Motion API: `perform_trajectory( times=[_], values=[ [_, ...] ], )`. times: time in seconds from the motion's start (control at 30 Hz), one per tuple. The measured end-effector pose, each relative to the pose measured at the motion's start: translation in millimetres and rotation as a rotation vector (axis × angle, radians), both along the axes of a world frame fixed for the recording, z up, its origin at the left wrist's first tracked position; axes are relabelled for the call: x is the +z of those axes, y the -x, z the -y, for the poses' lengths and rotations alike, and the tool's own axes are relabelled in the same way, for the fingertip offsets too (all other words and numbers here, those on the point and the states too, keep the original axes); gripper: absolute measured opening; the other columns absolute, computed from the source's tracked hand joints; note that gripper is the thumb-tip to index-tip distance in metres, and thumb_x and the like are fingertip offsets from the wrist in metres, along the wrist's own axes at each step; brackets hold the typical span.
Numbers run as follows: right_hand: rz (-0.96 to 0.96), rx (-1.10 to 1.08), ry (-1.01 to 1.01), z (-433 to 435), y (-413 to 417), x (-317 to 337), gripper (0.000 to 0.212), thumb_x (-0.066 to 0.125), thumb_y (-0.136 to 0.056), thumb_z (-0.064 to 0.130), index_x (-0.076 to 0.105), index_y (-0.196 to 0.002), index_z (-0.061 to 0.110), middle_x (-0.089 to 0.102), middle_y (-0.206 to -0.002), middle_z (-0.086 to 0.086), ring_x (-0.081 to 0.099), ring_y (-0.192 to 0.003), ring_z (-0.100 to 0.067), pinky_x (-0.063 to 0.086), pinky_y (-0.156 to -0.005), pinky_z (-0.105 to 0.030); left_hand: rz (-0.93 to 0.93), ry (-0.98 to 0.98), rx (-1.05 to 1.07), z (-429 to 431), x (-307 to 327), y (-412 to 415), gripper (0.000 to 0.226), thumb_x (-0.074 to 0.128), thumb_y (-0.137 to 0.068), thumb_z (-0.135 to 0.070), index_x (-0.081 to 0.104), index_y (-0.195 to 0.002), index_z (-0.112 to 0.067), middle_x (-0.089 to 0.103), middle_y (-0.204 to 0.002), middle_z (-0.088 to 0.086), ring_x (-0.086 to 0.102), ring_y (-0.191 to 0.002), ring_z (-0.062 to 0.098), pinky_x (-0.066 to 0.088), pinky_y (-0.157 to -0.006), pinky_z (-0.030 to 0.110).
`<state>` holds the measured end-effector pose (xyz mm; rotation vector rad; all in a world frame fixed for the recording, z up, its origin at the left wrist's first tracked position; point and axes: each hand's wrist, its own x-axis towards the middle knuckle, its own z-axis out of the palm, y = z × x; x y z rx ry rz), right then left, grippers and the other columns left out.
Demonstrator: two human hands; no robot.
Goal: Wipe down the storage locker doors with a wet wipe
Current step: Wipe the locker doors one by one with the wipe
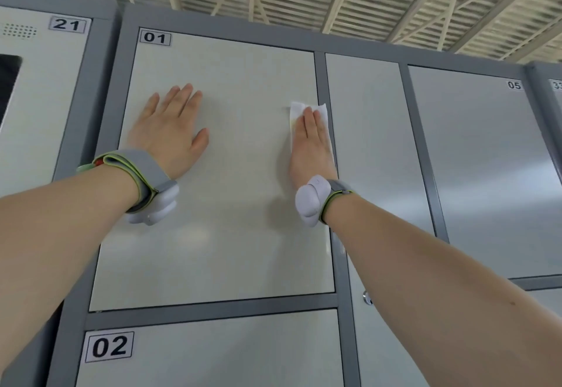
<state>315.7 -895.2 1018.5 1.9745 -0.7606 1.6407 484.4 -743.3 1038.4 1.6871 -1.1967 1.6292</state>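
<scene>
While the left hand [170, 131] lies flat and spread on locker door 01 [225, 234], the right hand [310, 143] (fingers straight) presses the wet wipe [323, 112] against that door's right edge.

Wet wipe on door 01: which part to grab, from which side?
Probably its top edge, from above. The wet wipe lies flat on door 01, pinned by the right hand, fingers straight. The strip above the fingertips sticks out free, so pinch that.
</scene>
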Motion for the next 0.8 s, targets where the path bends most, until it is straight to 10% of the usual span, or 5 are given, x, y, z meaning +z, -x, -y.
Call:
perform_trajectory(
  times=[0.8],
  values=[
    [0.027, 0.011, 0.002, 3.4, -8.8, 79.3, 0.065, 0.023, -0.087, -0.010, 0.003, -0.148, -0.002, -0.003, -0.158, -0.014, -0.007, -0.145, -0.027, -0.006, -0.117, -0.030, -0.027, 0.035, 0.092, -23.4, 54.7, -21.8, 0.063, 0.027, -0.099, -0.037, 0.010, -0.149, -0.003, 0.005, -0.159, 0.010, 0.001, -0.146, 0.020, 0.000, -0.118, 0.037]
  ],
)
